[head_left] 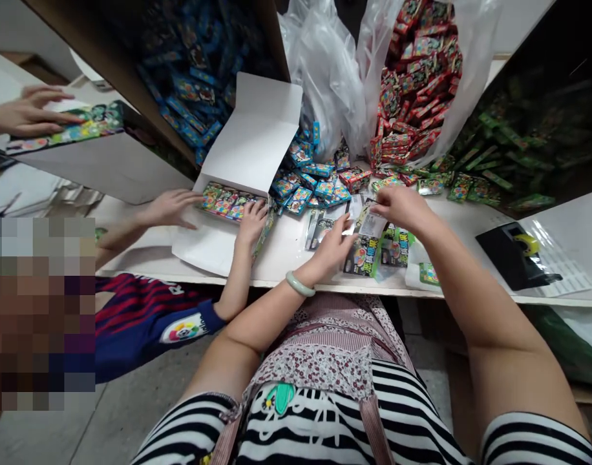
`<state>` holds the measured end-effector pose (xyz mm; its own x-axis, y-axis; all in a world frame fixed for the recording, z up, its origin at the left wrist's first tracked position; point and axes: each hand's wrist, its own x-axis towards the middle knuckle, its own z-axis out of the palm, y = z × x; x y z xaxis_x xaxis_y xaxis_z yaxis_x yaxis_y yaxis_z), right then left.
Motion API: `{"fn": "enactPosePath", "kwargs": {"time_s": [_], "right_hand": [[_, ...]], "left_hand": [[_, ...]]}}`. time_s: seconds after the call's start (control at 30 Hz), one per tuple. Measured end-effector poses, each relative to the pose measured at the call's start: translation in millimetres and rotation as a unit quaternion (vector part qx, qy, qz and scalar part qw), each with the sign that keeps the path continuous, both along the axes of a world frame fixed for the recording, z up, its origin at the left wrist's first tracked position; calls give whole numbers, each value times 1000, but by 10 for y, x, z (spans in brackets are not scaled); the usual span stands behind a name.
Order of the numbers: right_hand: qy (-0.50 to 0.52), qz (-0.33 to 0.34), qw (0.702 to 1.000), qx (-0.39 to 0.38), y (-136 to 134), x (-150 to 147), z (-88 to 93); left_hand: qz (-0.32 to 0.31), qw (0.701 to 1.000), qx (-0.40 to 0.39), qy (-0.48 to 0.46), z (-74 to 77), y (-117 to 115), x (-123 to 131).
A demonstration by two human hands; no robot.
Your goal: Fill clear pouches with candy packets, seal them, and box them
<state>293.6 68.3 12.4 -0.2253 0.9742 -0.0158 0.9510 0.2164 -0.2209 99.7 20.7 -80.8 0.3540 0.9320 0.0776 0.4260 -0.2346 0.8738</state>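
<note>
My right hand (400, 208) is closed, thumb and fingers pinching the upper edge of a printed plastic packet (371, 224). My left hand (331, 248), with a pale green bangle at the wrist, reaches in from the left. Its fingers are apart, with the tips at the packet's left side; whether they press on it is hard to see. Beneath and around both hands lie more black-and-green packets (395, 248) on the white table (291, 248). Just beyond my hands sit small blue boxes (320, 187) in a loose pile, with a few red boxes (355, 177) beside them.
At left, a co-worker's two hands (251, 223) are at an open white carton (257, 129) filled with small boxes. Another hand (39, 113) rests on a printed box. Behind stand a plastic bag of red boxes (417, 90) and large cartons holding blue and green boxes.
</note>
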Motion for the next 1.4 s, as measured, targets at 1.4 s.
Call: {"fn": "enactPosePath", "kwargs": {"time_s": [1.4], "right_hand": [[637,-101,733,-215,-1449,-149,-765]], "left_hand": [[-55,925,-125,-354,197,-208,-152]]}}
